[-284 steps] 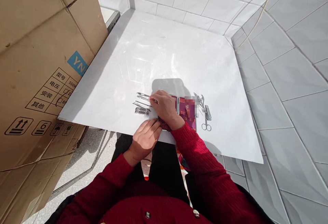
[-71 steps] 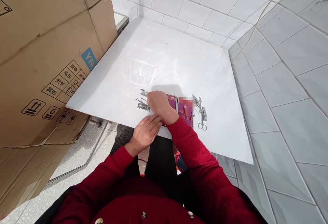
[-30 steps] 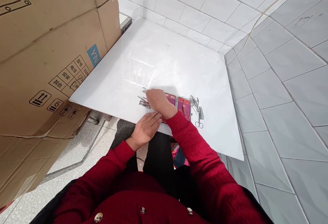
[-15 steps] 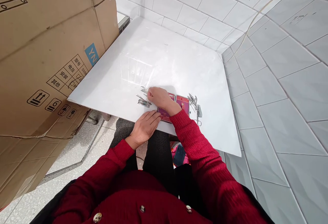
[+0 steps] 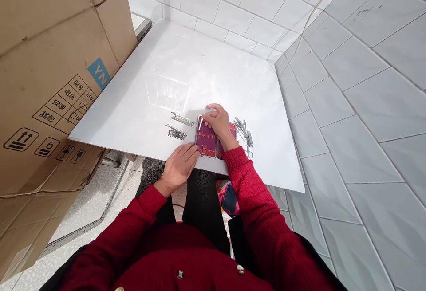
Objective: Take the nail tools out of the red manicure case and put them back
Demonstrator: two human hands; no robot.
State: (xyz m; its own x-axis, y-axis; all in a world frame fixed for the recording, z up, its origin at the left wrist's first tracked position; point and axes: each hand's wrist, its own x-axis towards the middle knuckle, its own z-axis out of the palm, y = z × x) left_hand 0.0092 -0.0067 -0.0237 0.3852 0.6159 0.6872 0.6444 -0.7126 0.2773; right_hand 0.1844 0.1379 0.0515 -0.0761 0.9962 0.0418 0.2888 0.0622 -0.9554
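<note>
An open manicure case [image 5: 208,140] with a purple and red lining lies near the front edge of the white board. My left hand [image 5: 181,164] holds its lower left corner, fingers close together and the thumb hidden. Over the upper part of the left half, my right hand [image 5: 218,121] pinches a slim pale tool [image 5: 200,123], its exact kind too small to tell. Several thin metal tools [image 5: 181,119] and a group of shorter ones [image 5: 176,133] lie left of the case. To its right are metal clippers [image 5: 241,127] and scissors [image 5: 249,154], partly behind my right arm.
The white board [image 5: 213,73] reaches back to a tiled wall [image 5: 233,16], with more tiles [image 5: 366,118] on the right. A large cardboard box [image 5: 66,51] stands close along the left. Below the front edge, a dark phone-like object [image 5: 230,198] lies on something pink.
My right hand has moved from the tools on the left to above the case's left half, where a slim pale tool now shows at its fingertips. My left hand stays at the case's corner.
</note>
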